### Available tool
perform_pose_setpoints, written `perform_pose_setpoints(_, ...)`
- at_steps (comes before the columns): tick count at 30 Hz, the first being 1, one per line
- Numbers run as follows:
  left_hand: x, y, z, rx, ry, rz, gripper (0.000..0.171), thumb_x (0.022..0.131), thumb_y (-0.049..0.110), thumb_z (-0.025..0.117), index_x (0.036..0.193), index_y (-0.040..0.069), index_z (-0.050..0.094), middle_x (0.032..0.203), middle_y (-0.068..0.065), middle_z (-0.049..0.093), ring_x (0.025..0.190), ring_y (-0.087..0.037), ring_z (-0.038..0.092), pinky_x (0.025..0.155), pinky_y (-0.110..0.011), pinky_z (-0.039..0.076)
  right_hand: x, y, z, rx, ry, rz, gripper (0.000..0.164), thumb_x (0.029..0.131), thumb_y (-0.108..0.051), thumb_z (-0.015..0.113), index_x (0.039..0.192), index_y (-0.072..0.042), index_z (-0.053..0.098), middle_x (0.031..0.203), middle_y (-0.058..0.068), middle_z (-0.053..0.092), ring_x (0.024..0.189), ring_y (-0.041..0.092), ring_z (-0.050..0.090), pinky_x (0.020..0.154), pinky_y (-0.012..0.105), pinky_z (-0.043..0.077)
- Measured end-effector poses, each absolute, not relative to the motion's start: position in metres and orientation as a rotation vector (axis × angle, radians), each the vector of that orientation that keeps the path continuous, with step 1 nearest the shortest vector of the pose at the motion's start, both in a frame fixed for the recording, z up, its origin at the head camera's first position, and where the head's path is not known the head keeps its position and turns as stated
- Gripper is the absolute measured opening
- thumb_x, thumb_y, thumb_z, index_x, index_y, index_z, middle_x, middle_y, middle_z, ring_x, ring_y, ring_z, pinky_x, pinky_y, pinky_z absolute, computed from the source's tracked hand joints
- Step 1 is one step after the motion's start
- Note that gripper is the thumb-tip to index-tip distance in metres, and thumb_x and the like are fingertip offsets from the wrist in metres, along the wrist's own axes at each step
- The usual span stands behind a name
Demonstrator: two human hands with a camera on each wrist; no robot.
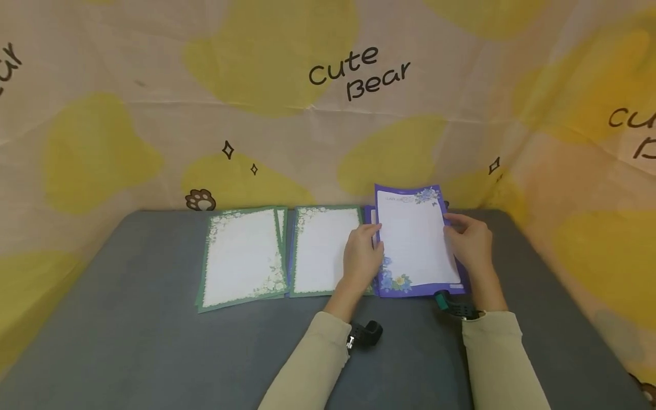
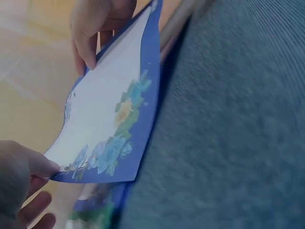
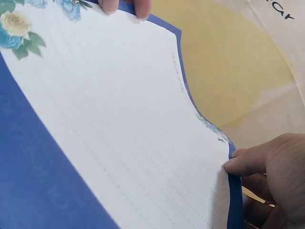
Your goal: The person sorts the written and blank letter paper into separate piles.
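Observation:
Both hands hold a sheet of letter paper (image 1: pixel 417 239) with a blue-purple border, faint ruled lines and blue and yellow flowers in its corners. My left hand (image 1: pixel 363 256) pinches the left edge; in the left wrist view, its thumb (image 2: pixel 43 164) lies on the front face. On the opposite edge, my right hand (image 1: pixel 471 245) pinches the paper, thumb in front, as the right wrist view shows. The sheet is tilted up and bows between the hands. Behind it, partly hidden, shows more purple-bordered paper (image 1: pixel 368 214).
Left of the hands lie green-bordered sheets (image 1: pixel 328 245) with white flowers, and at the far left more green-bordered sheets (image 1: pixel 241 256), slightly fanned. Purple edges peek out beneath both. All lie on a grey table (image 1: pixel 154 353) before a yellow-patterned cloth (image 1: pixel 277 68).

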State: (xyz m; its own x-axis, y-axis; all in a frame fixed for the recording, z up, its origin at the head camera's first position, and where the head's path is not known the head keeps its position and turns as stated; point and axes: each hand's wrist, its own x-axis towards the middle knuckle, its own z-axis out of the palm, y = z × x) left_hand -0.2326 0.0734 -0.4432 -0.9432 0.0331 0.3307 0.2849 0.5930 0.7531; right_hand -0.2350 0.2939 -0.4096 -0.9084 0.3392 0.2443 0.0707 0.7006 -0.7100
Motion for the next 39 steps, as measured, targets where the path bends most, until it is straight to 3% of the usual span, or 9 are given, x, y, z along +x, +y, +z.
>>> perform_pose_setpoints(5,-0.235,0.070,-0.455,-0.245,-2.563,-1.195,0.036,0.090,0.006,0.071,0.126,0.008,0.071,0.128,-0.011,0.070,0.125,-0.031,0.061,0.108,-0.043,0.050,-0.241,0.292,-0.431,-0.322,-2.573,1.057,0.035,0.096,-0.016,0.061,0.127,-0.004,0.070,0.120,0.022,0.072,0.093,0.036,0.067,0.068,0.027,0.050)
perform_pose_setpoints(8,-0.238,0.069,-0.458,-0.263,-2.585,-1.156,0.036,0.090,0.007,0.072,0.126,0.008,0.071,0.128,-0.011,0.070,0.125,-0.030,0.060,0.109,-0.043,0.049,-0.243,0.292,-0.440,-0.340,-2.568,1.073,0.035,0.096,-0.017,0.061,0.128,-0.005,0.070,0.121,0.022,0.072,0.101,0.038,0.067,0.080,0.039,0.056)
perform_pose_setpoints(12,-0.243,0.068,-0.459,-0.281,-2.593,-1.121,0.036,0.090,0.009,0.071,0.126,0.008,0.071,0.128,-0.010,0.071,0.125,-0.030,0.061,0.109,-0.042,0.048,-0.246,0.292,-0.447,-0.328,-2.555,1.081,0.035,0.096,-0.018,0.060,0.127,-0.004,0.070,0.120,0.023,0.071,0.108,0.039,0.066,0.095,0.052,0.053)
perform_pose_setpoints(16,-0.244,0.065,-0.460,-0.287,-2.605,-1.078,0.035,0.089,0.008,0.072,0.124,0.007,0.072,0.125,-0.010,0.073,0.123,-0.030,0.063,0.109,-0.042,0.048,-0.248,0.294,-0.452,-0.273,-2.596,1.013,0.034,0.095,-0.016,0.061,0.125,-0.003,0.071,0.116,0.024,0.072,0.106,0.040,0.066,0.095,0.054,0.052)
perform_pose_setpoints(20,-0.244,0.065,-0.462,-0.306,-2.621,-1.023,0.031,0.089,0.010,0.073,0.120,0.005,0.074,0.121,-0.010,0.075,0.119,-0.031,0.065,0.108,-0.042,0.049,-0.246,0.295,-0.457,-0.230,-2.630,0.931,0.034,0.094,-0.015,0.061,0.123,0.000,0.071,0.120,0.026,0.071,0.115,0.045,0.064,0.099,0.059,0.049)
perform_pose_setpoints(25,-0.243,0.065,-0.465,-0.316,-2.676,-0.976,0.031,0.091,0.014,0.072,0.121,0.006,0.074,0.128,-0.010,0.072,0.124,-0.031,0.063,0.110,-0.043,0.048,-0.244,0.295,-0.462,-0.243,-2.630,0.866,0.034,0.093,-0.017,0.062,0.122,-0.001,0.072,0.125,0.027,0.069,0.122,0.048,0.061,0.101,0.061,0.047)
perform_pose_setpoints(33,-0.242,0.066,-0.466,-0.264,-2.674,-1.025,0.031,0.094,0.024,0.070,0.121,0.008,0.074,0.133,-0.010,0.070,0.123,-0.031,0.063,0.108,-0.045,0.048,-0.244,0.294,-0.465,-0.317,-2.677,0.963,0.042,0.097,-0.031,0.058,0.132,-0.008,0.067,0.139,0.023,0.062,0.134,0.046,0.051,0.112,0.064,0.038)
perform_pose_setpoints(39,-0.243,0.065,-0.465,-0.294,-2.675,-1.004,0.030,0.094,0.024,0.069,0.120,0.009,0.074,0.132,-0.010,0.070,0.123,-0.031,0.063,0.108,-0.045,0.048,-0.244,0.294,-0.466,-0.300,-2.680,0.974,0.042,0.098,-0.030,0.059,0.132,-0.007,0.067,0.139,0.024,0.061,0.134,0.047,0.051,0.112,0.064,0.037)
